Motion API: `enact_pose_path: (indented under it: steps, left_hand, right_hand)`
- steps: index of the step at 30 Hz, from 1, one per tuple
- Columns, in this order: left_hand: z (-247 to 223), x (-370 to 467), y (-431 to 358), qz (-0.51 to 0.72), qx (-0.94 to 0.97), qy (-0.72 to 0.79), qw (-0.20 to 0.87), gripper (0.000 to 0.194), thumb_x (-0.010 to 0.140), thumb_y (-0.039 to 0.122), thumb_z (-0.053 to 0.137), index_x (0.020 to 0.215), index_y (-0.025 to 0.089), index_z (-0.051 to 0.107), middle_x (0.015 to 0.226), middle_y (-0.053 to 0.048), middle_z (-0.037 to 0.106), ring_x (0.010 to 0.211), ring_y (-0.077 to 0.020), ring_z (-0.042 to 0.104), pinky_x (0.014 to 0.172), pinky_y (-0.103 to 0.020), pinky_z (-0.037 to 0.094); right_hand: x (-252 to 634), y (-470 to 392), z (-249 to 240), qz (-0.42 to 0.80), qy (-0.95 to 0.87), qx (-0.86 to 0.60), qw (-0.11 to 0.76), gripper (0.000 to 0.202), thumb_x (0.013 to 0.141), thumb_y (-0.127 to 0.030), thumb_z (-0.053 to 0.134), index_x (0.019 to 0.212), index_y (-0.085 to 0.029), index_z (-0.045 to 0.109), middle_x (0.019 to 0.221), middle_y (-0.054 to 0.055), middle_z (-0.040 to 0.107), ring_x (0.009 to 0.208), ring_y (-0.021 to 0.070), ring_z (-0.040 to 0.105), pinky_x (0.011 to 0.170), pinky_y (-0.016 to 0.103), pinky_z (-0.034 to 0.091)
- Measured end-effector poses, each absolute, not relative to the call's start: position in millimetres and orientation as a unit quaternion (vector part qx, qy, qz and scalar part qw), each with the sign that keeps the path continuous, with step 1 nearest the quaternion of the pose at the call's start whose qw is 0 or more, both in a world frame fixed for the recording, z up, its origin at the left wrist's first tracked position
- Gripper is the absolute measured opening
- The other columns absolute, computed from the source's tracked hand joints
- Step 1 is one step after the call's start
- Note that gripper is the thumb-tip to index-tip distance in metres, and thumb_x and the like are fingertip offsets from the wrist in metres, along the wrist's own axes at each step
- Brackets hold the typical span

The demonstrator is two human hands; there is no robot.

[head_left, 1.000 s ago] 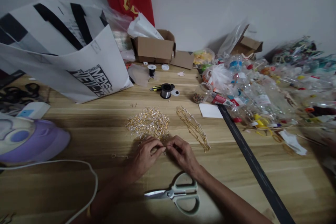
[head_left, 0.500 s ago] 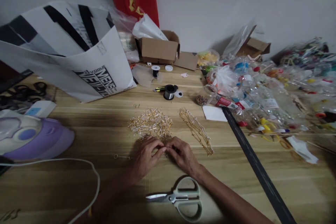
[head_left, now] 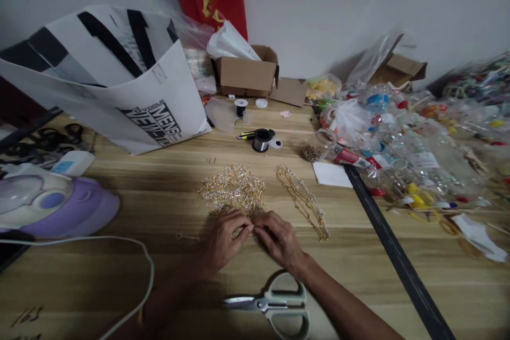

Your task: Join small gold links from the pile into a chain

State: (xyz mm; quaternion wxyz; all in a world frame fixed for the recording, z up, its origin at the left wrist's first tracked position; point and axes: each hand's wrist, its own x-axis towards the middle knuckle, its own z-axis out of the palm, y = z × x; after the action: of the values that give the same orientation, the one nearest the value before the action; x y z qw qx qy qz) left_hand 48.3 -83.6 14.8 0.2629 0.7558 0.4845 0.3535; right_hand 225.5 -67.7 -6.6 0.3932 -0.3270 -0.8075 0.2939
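My left hand and my right hand meet fingertip to fingertip at the near edge of a pile of gold and silver beaded pieces. Both hands are closed in a pinch; whatever lies between the fingertips is too small to make out. A bit of chain shows on the table just under the fingers. Right of the pile lie several strands of gold and silver chain. A short chain with a ring rests left of my left hand. Scissors with pale handles lie below my hands, blades pointing left.
Behind the pile stand a wire spool and a smaller black spool. A white shopping bag and a purple-and-white appliance with a white cord are at left. Plastic bottles and bags crowd the right, beyond a black strip.
The whole scene has shifted slightly to the right as the camera moved. My fingertips stay pinched together at the same place by the pile, with only slight finger movement.
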Motion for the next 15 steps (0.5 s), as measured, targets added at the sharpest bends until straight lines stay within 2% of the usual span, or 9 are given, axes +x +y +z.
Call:
enact_pose_path:
  steps: [10, 15]
  left_hand:
    - [16.8, 49.8, -84.1, 0.364, 0.752, 0.484, 0.262, 0.02, 0.085, 0.015, 0.051, 0.067, 0.017, 0.058, 0.067, -0.002, 0.06, 0.07, -0.0157, 0.054, 0.069, -0.028, 0.042]
    - [18.6, 50.0, -84.1, 0.365, 0.751, 0.483, 0.262, 0.019, 0.084, 0.015, 0.051, 0.067, 0.017, 0.058, 0.067, -0.002, 0.061, 0.07, -0.0156, 0.054, 0.069, -0.028, 0.042]
  right_hand:
    - [229.2, -68.9, -7.9, 0.256, -0.843, -0.332, 0.337, 0.016, 0.095, -0.019, 0.043, 0.097, -0.019, 0.058, 0.092, 0.009, 0.06, 0.084, 0.0181, 0.059, 0.072, 0.029, 0.049]
    - [229.2, -68.7, -10.1, 0.259, -0.842, -0.324, 0.344, 0.013, 0.094, -0.018, 0.045, 0.096, -0.018, 0.058, 0.087, 0.007, 0.061, 0.077, 0.0171, 0.058, 0.067, 0.028, 0.048]
